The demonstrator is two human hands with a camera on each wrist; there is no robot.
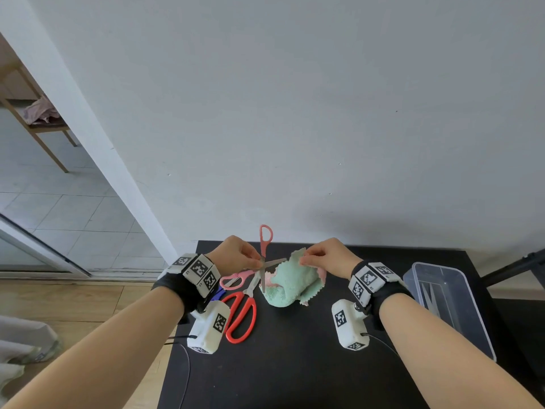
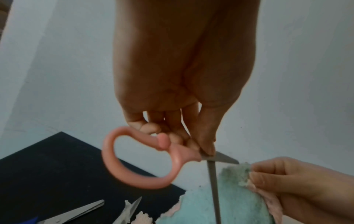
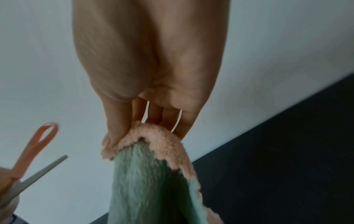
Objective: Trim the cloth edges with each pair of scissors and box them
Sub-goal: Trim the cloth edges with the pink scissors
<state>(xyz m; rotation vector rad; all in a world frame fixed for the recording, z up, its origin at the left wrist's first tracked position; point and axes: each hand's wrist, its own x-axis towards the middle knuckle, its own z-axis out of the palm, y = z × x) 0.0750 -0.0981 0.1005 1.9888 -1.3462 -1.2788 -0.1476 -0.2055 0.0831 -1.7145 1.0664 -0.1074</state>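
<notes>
Up off the black surface (image 1: 295,364): left hand (image 1: 236,255), grip pinched on the pink scissors (image 1: 264,255) right at the pivot, thumb and fingers clamped where the blades cross, not through the loops. Blades spread wide, one pointing toward 3 o'clock at the cloth, the other toward 6 o'clock; one pink loop sticking up at 12 o'clock, the second down at 8 o'clock of the hand. Right hand (image 1: 327,256), at 3 o'clock of the left, grip closed on the top edge of the green-and-pink cloth (image 1: 292,283), thumb and fingertips pinching a lifted corner. Horizontal blade tip just beside that pinched edge; cannot tell whether touching. Rest of the cloth hanging from the pinch and slumped on the surface, at 5 o'clock of the scissors.

Lying flat at 6 o'clock of the left hand: red scissors (image 1: 240,315), partly under the wrist camera. Peeking out beside them under the left wrist, a blue handle (image 1: 217,295) of another pair. At 3 o'clock of the right wrist, near the surface's right edge, a clear plastic box (image 1: 466,329) with a metal-bladed pair showing inside. Between blade and cloth, open air only.
</notes>
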